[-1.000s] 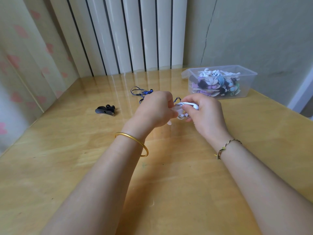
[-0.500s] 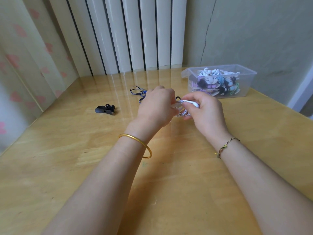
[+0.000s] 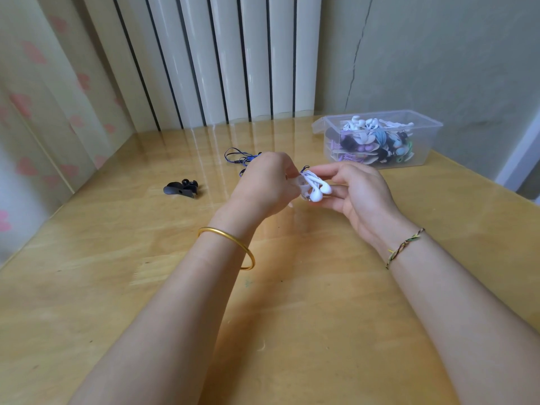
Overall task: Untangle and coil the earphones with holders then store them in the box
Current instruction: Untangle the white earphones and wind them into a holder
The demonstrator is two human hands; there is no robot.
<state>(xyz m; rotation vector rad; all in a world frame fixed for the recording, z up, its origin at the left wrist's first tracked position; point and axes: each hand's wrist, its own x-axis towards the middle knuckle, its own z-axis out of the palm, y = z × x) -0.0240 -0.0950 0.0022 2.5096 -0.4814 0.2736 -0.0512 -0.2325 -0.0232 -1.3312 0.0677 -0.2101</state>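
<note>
The wooden table [image 3: 117,287] fills most of the view; its near edge is cut off by the frame, and its glossy top reflects the white vertical panels [image 3: 233,54] behind it. Both forearms enter from the bottom edge and meet above the table's middle. The clear plastic box [image 3: 429,147] stands uncovered at the far right of the table near the wall. It holds a heap of coiled earphones in white, black, blue and purple, but single sets cannot be told apart through its wall. The left hand [image 3: 263,185] shows only its back; its fingers are curled inward and grip the white earphones [image 3: 317,190] at their left end, with the fingertips largely hidden. The right hand [image 3: 362,194] is turned palm-inward with fingers nearly straight. The index fingertip rests on top of the bundle and the other fingers lie under and behind the two buds; no closed grasp is visible. The bundle is held in the air between the hands, and a pale translucent piece at its left end is too blurred to identify. A blue cable [image 3: 236,157] lies on the table behind the left hand, partly hidden by it. A black holder [image 3: 181,190] with black earbuds on it lies well to the left. A gold bangle [image 3: 233,244] circles the left wrist and a braided bracelet [image 3: 404,247] the right.
</note>
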